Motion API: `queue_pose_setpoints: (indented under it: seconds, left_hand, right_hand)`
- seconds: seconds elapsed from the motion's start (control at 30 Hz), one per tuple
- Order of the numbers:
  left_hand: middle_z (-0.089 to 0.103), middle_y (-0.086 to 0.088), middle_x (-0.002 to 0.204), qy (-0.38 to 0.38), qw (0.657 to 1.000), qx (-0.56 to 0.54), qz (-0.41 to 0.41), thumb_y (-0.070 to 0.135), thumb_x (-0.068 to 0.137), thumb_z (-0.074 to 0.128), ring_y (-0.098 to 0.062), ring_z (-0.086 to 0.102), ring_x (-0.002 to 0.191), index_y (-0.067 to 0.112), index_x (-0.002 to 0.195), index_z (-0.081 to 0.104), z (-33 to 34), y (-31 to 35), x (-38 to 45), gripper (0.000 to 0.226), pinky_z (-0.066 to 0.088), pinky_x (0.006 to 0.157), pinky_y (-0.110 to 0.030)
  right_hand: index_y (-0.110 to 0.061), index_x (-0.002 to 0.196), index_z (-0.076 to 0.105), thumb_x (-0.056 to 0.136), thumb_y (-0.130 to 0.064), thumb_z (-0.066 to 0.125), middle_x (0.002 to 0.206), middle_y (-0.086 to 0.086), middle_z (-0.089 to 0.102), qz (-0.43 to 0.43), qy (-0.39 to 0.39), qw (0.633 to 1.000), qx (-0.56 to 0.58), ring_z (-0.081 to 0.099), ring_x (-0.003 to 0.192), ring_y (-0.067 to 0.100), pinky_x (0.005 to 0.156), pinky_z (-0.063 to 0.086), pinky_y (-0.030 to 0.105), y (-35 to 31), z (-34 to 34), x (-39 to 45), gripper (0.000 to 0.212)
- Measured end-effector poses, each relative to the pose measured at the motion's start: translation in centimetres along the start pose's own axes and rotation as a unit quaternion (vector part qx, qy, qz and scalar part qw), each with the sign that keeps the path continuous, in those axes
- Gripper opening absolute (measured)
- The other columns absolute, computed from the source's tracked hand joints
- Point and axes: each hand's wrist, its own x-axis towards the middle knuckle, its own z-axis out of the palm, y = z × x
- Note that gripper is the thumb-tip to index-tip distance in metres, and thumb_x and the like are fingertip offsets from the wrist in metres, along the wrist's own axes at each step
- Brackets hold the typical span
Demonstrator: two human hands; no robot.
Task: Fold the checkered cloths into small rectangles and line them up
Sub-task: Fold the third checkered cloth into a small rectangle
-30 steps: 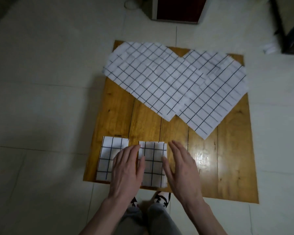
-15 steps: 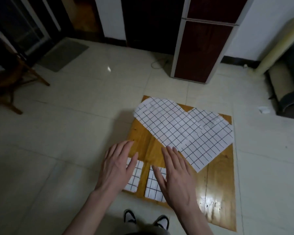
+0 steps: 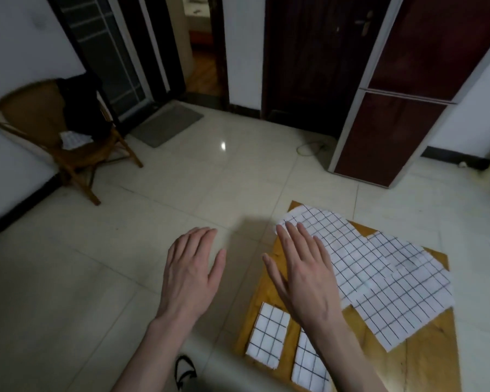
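Presently, two folded cloths lie finished on the wooden board (image 3: 269, 281), which sits on the tiled floor (image 3: 125, 264). The first folded cloth (image 3: 269, 333) rests at the board's near-left corner, a small upright rectangle. The second folded cloth (image 3: 309, 366) lies just beside it to the right, with a strip of bare board between them; its upper part is hidden behind the right forearm. Their long sides run roughly parallel, so the row appears to be started correctly.

Remaining work: the unfolded cloths (image 3: 379, 267) are spread flat and overlapping across the far half of the board, reaching its far-left corner and right edge. At least two sheets can be made out from the outline; whether more lie underneath cannot be told. None of these shows any fold yet. In my judgement the task is under half done, with at least two cloths yet to be folded and set in line to the right of the existing pair.

Hands: the left hand (image 3: 190, 273) is flat, fingers extended and together, palm down, above the floor off the board's left edge, holding nothing. The right hand (image 3: 300, 273) is likewise flat and empty, above the left part of the board, its fingertips over the near corner of the unfolded cloths; contact cannot be confirmed.

Count: two folded, at least two unfolded, one board.
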Motion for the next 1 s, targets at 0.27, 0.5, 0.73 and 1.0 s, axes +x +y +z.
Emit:
queue_pose_setpoints:
  seconds: [0.27, 0.5, 0.73, 1.0]
  left_hand:
    - [0.063, -0.007, 0.138, 0.02, 0.999, 0.011, 0.035, 0.044, 0.106, 0.04, -0.027, 0.054, 0.132, 0.01, 0.139, 0.06, -2.4, -11.8, 8.2, 0.052, 0.04, 0.111, -0.042]
    - [0.064, -0.007, 0.138, 0.028, 0.997, 0.0, 0.066, 0.042, 0.106, 0.04, -0.029, 0.055, 0.133, 0.011, 0.137, 0.063, -3.5, -18.7, 15.0, 0.05, 0.045, 0.109, -0.046]
    - [0.064, -0.008, 0.138, 0.03, 0.992, -0.042, 0.111, 0.04, 0.106, 0.042, -0.027, 0.054, 0.133, 0.01, 0.138, 0.061, -2.3, -19.5, 21.7, 0.048, 0.044, 0.111, -0.044]
    - [0.063, -0.007, 0.14, 0.014, 0.979, -0.072, 0.189, 0.042, 0.107, 0.039, -0.026, 0.052, 0.136, 0.01, 0.139, 0.061, 2.4, -19.0, 32.1, 0.05, 0.04, 0.115, -0.041]
  right_hand:
    - [-0.018, 0.16, 0.039, 0.108, -0.065, 0.022, 0.163, 0.006, 0.044, 0.029, 0.005, 0.998, -0.058, 0.033, 0.155, 0.023, 0.127, 0.017, 0.042, -8.7, 3.1, 9.5, 0.072]
    - [-0.017, 0.159, 0.041, 0.107, -0.065, 0.025, 0.16, 0.007, 0.048, 0.078, 0.011, 0.995, -0.057, 0.037, 0.154, 0.023, 0.126, 0.021, 0.04, -13.7, 5.1, 16.4, 0.073]
    - [-0.017, 0.158, 0.043, 0.106, -0.066, 0.023, 0.16, 0.006, 0.049, 0.117, 0.011, 0.989, -0.085, 0.037, 0.154, 0.023, 0.125, 0.014, 0.035, -14.1, 6.1, 20.8, 0.074]
    - [-0.017, 0.158, 0.043, 0.106, -0.066, 0.026, 0.16, 0.006, 0.049, 0.177, 0.046, 0.979, -0.086, 0.036, 0.154, 0.022, 0.127, 0.02, 0.039, -10.8, 8.3, 28.5, 0.073]
